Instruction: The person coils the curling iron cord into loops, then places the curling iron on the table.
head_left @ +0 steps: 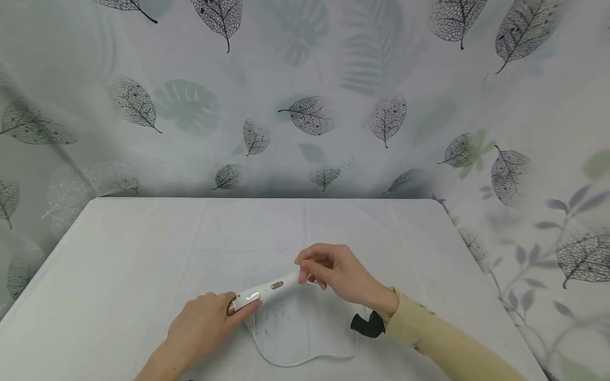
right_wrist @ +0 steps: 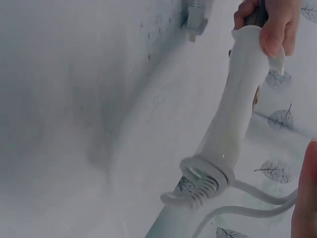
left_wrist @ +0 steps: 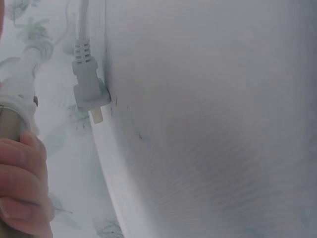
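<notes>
The hair curler [head_left: 265, 291] was up over the white table [head_left: 143, 248], between two hands. The left hand [head_left: 205, 317] had its fingers curled round the gray rod [right_wrist: 256, 19] end. The right hand [head_left: 335, 268] pinched the cord [right_wrist: 262, 195], which looped round the handle's [right_wrist: 237, 89] tail.

Behind the flat white tabletop [head_left: 143, 254] hangs a pale leaf-printed backdrop [head_left: 281, 69]. Over the tabletop, a smooth white tapered appliance [head_left: 267, 291] slants between the left hand [head_left: 204, 320], at its left end, and the right hand [head_left: 343, 272], at its right. A thin white cord [head_left: 297, 364] winds round that right end and also curves before the appliance, from a small white plug [head_left: 251, 325] toward a curved black piece [head_left: 369, 325] beside the tan sleeve [head_left: 443, 338].
</notes>
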Motion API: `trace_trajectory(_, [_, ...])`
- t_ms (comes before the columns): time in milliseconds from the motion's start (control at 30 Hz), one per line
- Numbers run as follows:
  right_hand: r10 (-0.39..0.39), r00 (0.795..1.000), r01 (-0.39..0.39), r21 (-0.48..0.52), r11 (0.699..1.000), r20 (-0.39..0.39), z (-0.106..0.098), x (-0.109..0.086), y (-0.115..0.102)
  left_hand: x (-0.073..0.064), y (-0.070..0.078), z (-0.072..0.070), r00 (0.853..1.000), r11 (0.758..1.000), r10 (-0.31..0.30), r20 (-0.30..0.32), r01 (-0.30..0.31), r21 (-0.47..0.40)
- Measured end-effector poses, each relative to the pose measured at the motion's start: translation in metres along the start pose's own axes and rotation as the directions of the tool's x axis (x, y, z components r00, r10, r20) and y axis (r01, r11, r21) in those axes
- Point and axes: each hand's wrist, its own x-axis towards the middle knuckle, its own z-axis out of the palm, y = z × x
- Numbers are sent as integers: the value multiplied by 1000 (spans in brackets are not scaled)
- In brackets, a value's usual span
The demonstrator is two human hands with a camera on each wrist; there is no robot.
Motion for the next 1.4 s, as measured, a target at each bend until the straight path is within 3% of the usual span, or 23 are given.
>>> trace_trajectory(167, [-21,999,14,143,990,49,6,-7,3,1,-2,-5,999,999,-38,-28,37,-23])
trace_trajectory(300, [-32,996,8,279,960,82,10,-14,5,1,-7,-11,997,999,-33,-74,32,-16])
trace_trajectory(500, [70,993,-109,479,871,100,16,-19,7,2,-11,-16,987,1000,23,-161,-22,5])
trace_trajectory(700, [162,986,-163,493,854,44,18,-21,11,1,-14,-20,974,999,37,-223,-36,9])
trace_trajectory(800, [158,986,-166,423,891,56,18,-23,15,2,-14,-21,972,999,46,-229,-45,9])
trace_trajectory(867, [106,991,-126,332,935,78,19,-24,18,2,-13,-21,971,998,55,-232,-56,2])
trace_trajectory(967, [-27,995,15,120,993,99,21,-24,20,2,-12,-21,966,997,75,-247,-78,-4])
trace_trajectory(1033, [-127,988,131,-44,990,85,22,-25,21,2,-11,-21,962,996,88,-260,-93,-7])
trace_trajectory(1100, [-215,975,223,-206,953,62,21,-26,22,1,-10,-21,960,995,92,-265,-99,-11])
trace_trajectory(1200, [-330,943,317,-408,856,40,19,-25,23,0,-9,-21,962,995,84,-259,-95,-27])
trace_trajectory(1267, [-384,923,352,-492,796,39,19,-25,24,0,-9,-22,965,995,78,-250,-90,-36])
trace_trajectory(1400, [-507,861,433,-588,683,45,22,-23,26,1,-8,-24,973,995,68,-223,-82,-54])
